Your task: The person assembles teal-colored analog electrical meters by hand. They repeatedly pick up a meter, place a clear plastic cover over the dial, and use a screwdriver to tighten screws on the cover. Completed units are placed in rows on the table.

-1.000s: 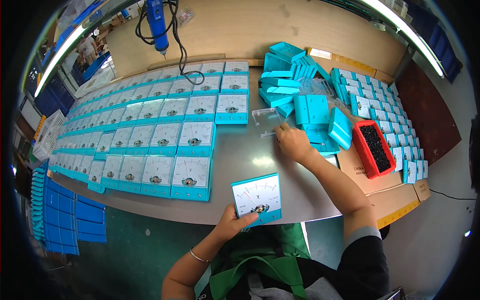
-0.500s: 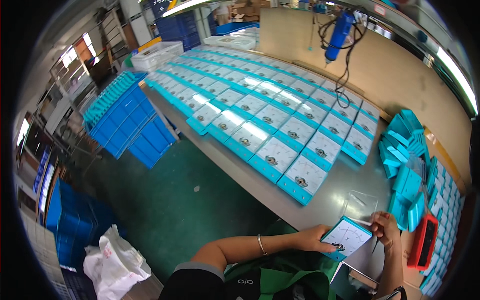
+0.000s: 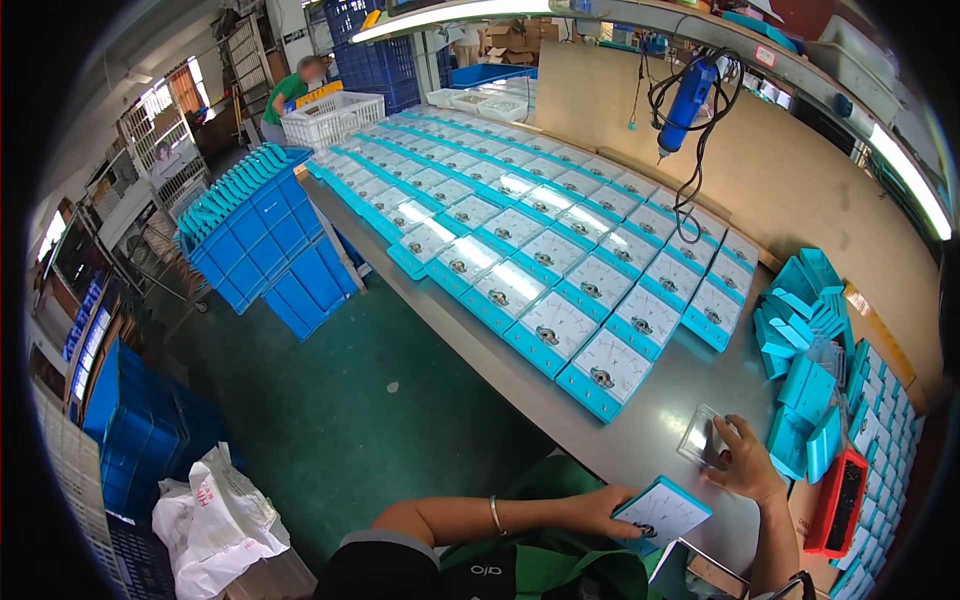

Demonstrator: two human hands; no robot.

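Note:
My left hand (image 3: 607, 512) grips a teal-framed panel meter (image 3: 664, 514) by its left edge, with the white scale face tilted upward. To the right, my right hand (image 3: 748, 465) has its thumb and fingers around the right side of a clear plastic cover (image 3: 700, 432) at the tabletop. Beyond both hands, rows of similar teal meters (image 3: 610, 368) with white faces and small metal movements cover the bench (image 3: 560, 415).
Teal housings (image 3: 803, 385) are heaped at the right, beside a red bin (image 3: 838, 503) of small dark parts. A blue electric screwdriver (image 3: 688, 105) hangs above on a coiled cord. Blue crates (image 3: 262, 245) stand left of the bench. A person in green (image 3: 285, 100) is at the far left.
My right hand has moved from beside the meter to the clear cover, and the thin white item it held no longer shows. The meter has shifted slightly left and lower.

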